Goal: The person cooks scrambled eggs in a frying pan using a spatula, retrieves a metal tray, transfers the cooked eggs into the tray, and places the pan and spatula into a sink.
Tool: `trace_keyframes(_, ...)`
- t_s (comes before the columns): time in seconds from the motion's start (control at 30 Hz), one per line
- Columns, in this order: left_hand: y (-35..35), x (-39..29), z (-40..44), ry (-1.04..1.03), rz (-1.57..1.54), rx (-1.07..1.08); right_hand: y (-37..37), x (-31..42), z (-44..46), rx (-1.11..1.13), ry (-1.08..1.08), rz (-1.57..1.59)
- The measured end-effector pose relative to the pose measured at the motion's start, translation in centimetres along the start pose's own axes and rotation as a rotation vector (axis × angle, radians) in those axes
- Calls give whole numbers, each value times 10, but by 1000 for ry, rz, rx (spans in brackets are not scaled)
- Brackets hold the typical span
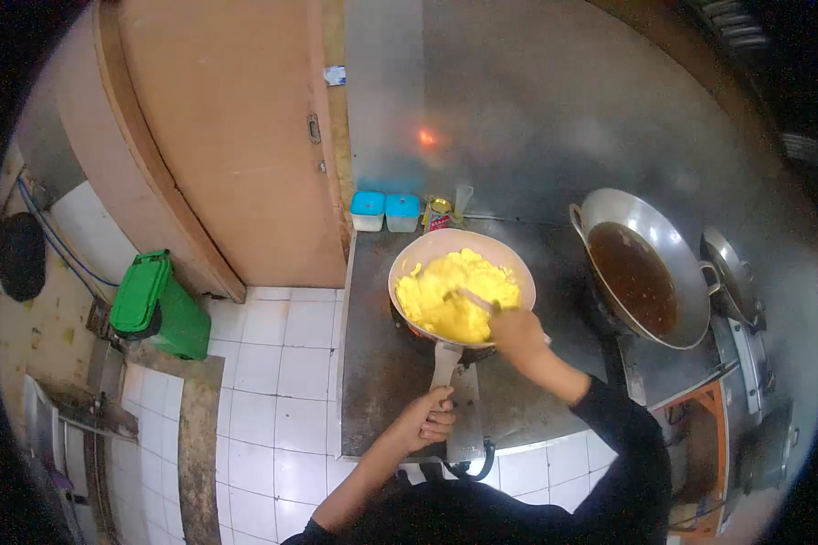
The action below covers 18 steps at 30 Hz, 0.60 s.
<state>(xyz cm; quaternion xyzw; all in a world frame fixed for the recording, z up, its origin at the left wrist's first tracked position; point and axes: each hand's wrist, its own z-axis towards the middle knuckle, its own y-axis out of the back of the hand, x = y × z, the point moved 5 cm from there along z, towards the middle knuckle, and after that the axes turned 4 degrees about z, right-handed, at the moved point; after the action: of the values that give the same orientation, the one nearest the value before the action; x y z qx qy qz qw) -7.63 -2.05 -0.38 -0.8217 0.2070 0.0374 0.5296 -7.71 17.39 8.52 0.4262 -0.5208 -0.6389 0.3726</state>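
Lying in the pan [440, 242], lumpy food [462, 275] looks bright yellow.

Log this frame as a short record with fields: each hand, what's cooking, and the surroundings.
Left hand: closed around the handle of the frying pan
Right hand: gripping a utensil, its tip at the food; exact type unclear
Pan contents: yellow food, apparently scrambled eggs
Right of pan: wok holding brown liquid
Behind pan: two blue-lidded containers
Floor, left: green bin
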Motion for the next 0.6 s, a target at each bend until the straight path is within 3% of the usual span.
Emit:
trace_keyframes(0.2, 3, 1, -1, -30, 12, -50, 50, -61, 20, 85, -173, 321)
trace_keyframes(0.3, 4, 6, 5, -45, 5, -62, 127, -49, -14, 83, -88, 385)
trace_keyframes(0.37, 2, 14, 11, -68, -1, -82, 120, -36, -25, 514, -139, 448)
trace_keyframes(0.4, 0, 19, 16, -93, -18, -110, 103, -26, -27, 609, -151, 425)
trace_keyframes(0.47, -11, 26, 26, -119, -36, -131, 38, -2, -25, 406, -101, 343)
trace_keyframes(0.53, -19, 37, 34, -168, -14, -309, 36, 42, -26, 275, -145, 393)
trace_keyframes(0.6, -21, 48, 49, -201, 8, -346, 19, 63, -20, 168, -218, 397)
